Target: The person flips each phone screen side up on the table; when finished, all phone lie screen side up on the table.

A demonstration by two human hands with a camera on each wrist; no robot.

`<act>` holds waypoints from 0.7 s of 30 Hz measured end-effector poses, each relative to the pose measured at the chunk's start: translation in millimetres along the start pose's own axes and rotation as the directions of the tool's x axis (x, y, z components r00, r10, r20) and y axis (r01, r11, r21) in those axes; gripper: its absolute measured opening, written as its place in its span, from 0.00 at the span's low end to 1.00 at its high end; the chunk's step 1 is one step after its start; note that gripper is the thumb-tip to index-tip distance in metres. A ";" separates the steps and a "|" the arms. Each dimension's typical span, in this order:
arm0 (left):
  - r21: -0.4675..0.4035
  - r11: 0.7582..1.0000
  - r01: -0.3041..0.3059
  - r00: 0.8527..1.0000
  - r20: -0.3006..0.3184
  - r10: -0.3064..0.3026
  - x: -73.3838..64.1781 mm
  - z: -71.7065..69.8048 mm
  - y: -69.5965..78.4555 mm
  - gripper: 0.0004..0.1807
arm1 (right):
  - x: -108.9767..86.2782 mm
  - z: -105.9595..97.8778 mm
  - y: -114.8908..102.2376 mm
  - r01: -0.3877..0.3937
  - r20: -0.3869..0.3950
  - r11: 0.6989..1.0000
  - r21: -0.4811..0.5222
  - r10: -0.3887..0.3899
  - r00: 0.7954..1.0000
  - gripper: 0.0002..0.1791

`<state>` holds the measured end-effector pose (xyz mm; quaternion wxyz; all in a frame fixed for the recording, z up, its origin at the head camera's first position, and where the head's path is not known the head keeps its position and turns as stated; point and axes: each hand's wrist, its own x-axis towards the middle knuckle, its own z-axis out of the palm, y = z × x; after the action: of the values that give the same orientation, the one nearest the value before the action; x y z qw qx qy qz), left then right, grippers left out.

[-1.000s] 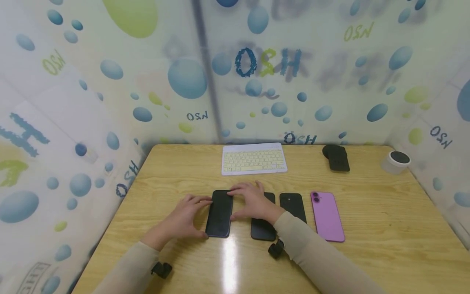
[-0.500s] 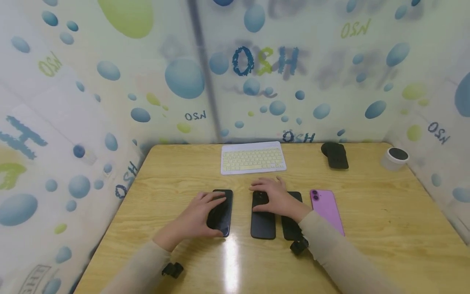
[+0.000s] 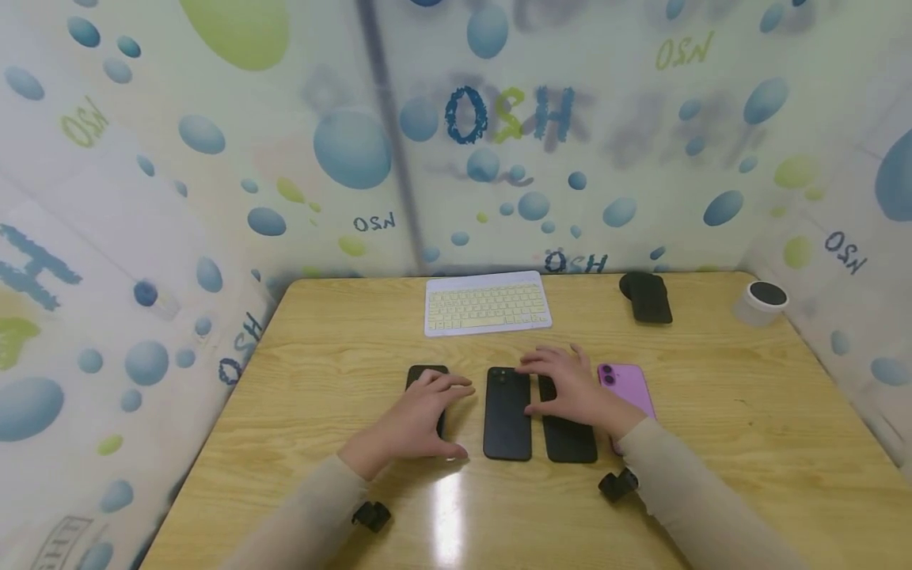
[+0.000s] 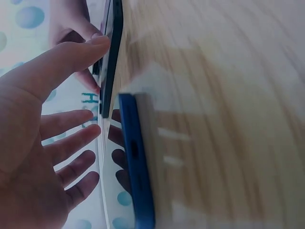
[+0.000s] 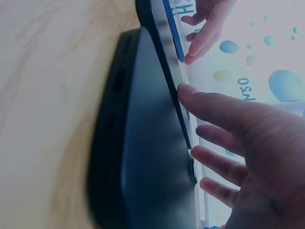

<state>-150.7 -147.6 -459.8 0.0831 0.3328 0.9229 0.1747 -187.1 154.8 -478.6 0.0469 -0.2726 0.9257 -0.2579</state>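
Observation:
Four phones would be a row; several phones lie side by side on the wooden table (image 3: pixel 321 491). My left hand (image 3: pixel 423 416) hovers over the leftmost phone (image 3: pixel 420 372), covering much of it, fingers and thumb spread; its blue edge (image 4: pixel 138 162) shows in the left wrist view. To its right lies a black phone (image 3: pixel 507 423), back up, with cameras at the top left. My right hand (image 3: pixel 573 388) reaches over another black phone (image 3: pixel 572 442), its fingertips right at the first black phone's right edge. A pink phone (image 3: pixel 630 385) is partly hidden by the right wrist. Neither hand grips anything.
Behind the phones lies a white keyboard (image 3: pixel 488 305). A black object with a rounded part (image 3: pixel 650 299) and a white container with a dark top (image 3: pixel 761 303) are at the back right. A patterned curtain (image 3: pixel 499 190) encloses the table's back and sides.
Both hands have moved right. The left hand has left the leftmost phone's sides and reaches across it; the right hand has passed from that phone over the first black phone. The phones have stayed put.

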 end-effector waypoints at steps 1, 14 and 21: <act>-0.003 1.000 0.001 1.000 0.002 -0.001 1.4 0.8 1.4 0.50 | -1.1 -0.6 0.7 0.001 0.000 1.000 0.002 -0.001 1.000 0.36; 0.033 0.999 -0.011 1.000 0.020 0.010 16.4 9.4 10.1 0.51 | -5.9 -5.2 -0.1 0.007 0.035 1.000 -0.015 -0.006 0.999 0.35; 0.044 0.999 0.018 0.999 0.037 -0.020 19.5 10.0 15.6 0.50 | -5.9 -5.1 0.0 0.001 0.042 1.000 -0.012 0.000 0.999 0.35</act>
<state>-153.8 -121.3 -463.9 0.0947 0.3289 0.9280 0.1472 -183.2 160.3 -474.6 0.0647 -0.2785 0.9261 -0.2463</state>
